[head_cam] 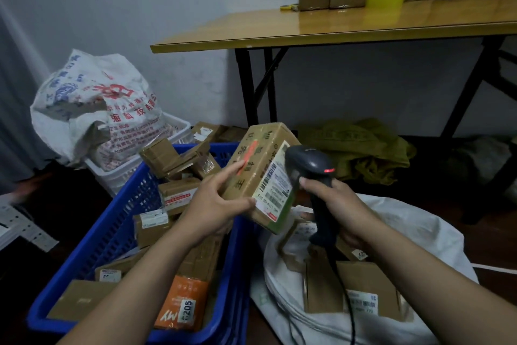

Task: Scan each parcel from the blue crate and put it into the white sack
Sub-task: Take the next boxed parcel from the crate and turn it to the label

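My left hand (214,200) grips a brown cardboard parcel (258,168) with red print and a white barcode label, holding it tilted above the gap between crate and sack. My right hand (337,206) holds a black corded barcode scanner (310,165) by its handle, its head right at the parcel's label and a red light glowing on it. The blue crate (112,232) at lower left is full of several cardboard parcels and an orange one. The white sack (405,232) lies open at lower right with a few parcels inside.
A white basket (117,174) behind the crate holds a printed white bag (95,104). A yellow-topped folding table (335,25) with cardboard boxes stands at the back. An olive cloth (363,148) lies under it. White slotted rails lie on the floor at left.
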